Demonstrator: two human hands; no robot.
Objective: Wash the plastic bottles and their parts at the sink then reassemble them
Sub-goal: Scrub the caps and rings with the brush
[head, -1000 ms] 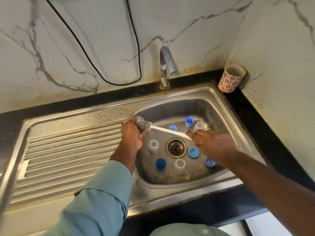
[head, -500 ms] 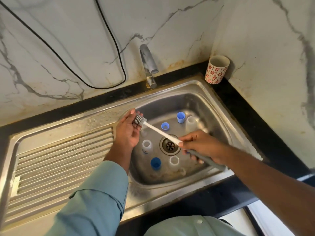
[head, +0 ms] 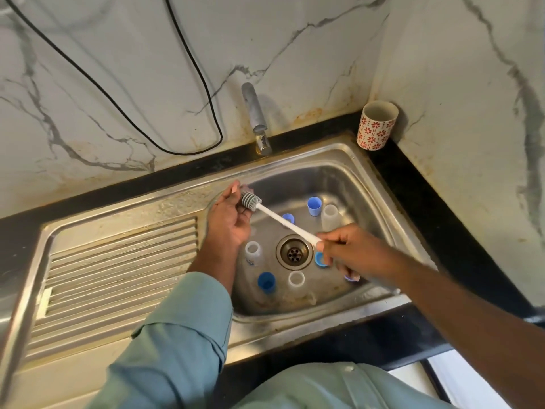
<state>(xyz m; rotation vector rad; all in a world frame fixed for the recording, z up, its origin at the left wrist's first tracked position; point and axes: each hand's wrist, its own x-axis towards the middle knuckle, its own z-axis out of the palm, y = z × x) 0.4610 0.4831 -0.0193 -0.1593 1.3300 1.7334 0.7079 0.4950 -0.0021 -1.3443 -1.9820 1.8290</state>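
Clearly the right hand (head: 351, 249) grips the white handle of the bottle brush (head: 277, 218) while the left hand (head: 231, 219), fingers loosely spread, touches its grey head. Bottles and blue caps stand loose in the sink (head: 365, 184) around the drain (head: 294, 251). A careless sweep of the handle could topple them.
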